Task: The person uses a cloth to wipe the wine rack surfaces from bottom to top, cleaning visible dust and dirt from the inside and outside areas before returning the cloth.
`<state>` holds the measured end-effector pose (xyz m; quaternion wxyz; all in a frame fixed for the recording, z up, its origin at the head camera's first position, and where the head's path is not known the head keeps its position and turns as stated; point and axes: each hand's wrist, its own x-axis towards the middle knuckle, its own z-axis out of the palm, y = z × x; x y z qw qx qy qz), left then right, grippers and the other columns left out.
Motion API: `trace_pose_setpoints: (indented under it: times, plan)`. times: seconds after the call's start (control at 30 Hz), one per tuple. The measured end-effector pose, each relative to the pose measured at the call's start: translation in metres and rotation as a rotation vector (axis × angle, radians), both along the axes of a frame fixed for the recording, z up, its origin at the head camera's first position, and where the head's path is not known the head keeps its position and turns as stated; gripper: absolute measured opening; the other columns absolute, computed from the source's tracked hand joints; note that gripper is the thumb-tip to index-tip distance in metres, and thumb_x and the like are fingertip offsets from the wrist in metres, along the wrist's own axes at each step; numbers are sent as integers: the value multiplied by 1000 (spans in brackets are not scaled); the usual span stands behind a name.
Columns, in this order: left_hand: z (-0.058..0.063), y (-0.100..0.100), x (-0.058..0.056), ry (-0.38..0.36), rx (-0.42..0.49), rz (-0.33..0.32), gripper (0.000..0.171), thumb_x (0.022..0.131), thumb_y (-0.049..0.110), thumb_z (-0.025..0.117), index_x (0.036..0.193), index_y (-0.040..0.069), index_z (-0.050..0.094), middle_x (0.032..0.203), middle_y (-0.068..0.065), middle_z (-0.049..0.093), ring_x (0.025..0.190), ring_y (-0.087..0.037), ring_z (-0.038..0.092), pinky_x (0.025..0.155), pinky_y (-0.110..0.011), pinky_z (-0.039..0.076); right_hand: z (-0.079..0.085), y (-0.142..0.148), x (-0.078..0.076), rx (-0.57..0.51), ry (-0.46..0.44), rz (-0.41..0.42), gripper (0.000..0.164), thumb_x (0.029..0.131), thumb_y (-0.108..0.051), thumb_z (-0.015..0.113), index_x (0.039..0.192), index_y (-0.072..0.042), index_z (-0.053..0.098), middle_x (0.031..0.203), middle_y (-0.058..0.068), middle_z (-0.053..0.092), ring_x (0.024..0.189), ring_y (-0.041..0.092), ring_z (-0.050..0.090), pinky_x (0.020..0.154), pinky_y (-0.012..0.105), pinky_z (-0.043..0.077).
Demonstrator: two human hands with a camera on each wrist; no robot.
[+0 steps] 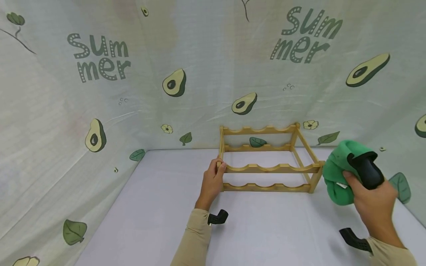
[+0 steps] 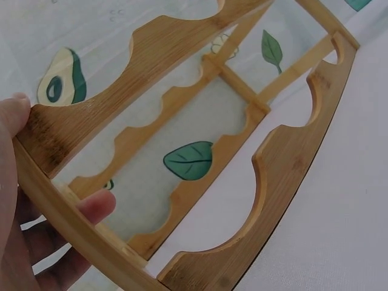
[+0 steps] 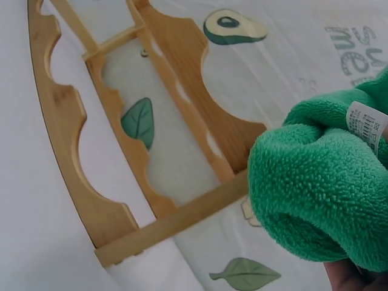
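A light wooden rack (image 1: 269, 169) with scalloped rails stands upright on the white table. My left hand (image 1: 213, 179) grips its left front post; in the left wrist view the thumb lies near the top rail's end and the fingers reach round the post. My right hand (image 1: 377, 203) holds a bunched green plush cloth (image 1: 342, 173) with a white barcode label (image 3: 366, 123). A smooth black object (image 1: 367, 171) is held with the cloth; its kind is unclear. The cloth is at the rack's right front corner; whether it touches the wood I cannot tell.
The white tabletop (image 1: 159, 218) runs back to a hanging curtain (image 1: 206, 59) printed with avocados, leaves and lettering. The rack's rear stands close to that curtain. A black wrist mount (image 1: 217, 217) sticks out from the left sleeve, another mount (image 1: 354, 239) from the right.
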<state>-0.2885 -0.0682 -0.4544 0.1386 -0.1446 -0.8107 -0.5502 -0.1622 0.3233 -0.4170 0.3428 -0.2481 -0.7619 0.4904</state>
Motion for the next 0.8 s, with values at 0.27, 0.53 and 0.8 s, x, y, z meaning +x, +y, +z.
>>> trace_pose_setpoints:
  times: [0.27,0.53,0.8]
  plan:
    - [1,1,0,-3,9,4,30,103,51,49,113,24,58,96,0,64,88,-18,57,78,-39,47,-1,-6,-1,-63,-14,64,58,88,-28,78,141,-16,57,123,-6,62,110,5,56,80,15,41]
    - [0,1,1,-3,-5,4,31,103,52,49,113,24,58,102,-2,68,91,-19,59,81,-40,48,-7,-10,-1,-115,-28,74,59,89,-28,78,144,-20,55,129,-7,61,116,3,54,84,13,41]
    - [1,0,1,2,2,1,33,102,53,49,113,24,58,118,-4,68,94,-16,60,80,-38,48,-13,-3,-2,-36,-94,176,62,92,-34,74,146,-18,50,129,-8,56,110,2,51,77,14,41]
